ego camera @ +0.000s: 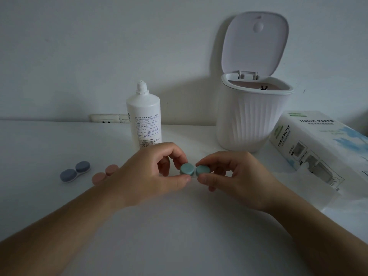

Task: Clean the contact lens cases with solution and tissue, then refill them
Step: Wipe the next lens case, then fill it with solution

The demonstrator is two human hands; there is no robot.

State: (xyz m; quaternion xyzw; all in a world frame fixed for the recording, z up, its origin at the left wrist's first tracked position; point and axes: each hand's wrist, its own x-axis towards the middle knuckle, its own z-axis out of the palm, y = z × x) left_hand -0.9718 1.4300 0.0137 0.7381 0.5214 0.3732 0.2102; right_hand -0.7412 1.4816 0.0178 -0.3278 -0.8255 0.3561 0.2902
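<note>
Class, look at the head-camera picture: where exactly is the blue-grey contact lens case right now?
The blue-grey contact lens case lies on the white table at far left, beside the pink case, left of both hands.

Counter (49, 196): white, plain surface, meets the wall along its far edge.

Wall (99, 46): white, unmarked.

Wall outlet (108, 118): cream plate, low on the wall just above the counter's far edge, partly hidden on its right side.

Waste bin (251, 120): small, white, vertically ribbed body, standing upright on the counter at back right. Bin lid (254, 41): hinged at the rear, raised fully open, round bump near its top. Inside, a pinkish lining with a small dark object at the rim; cannot identify it.
</note>
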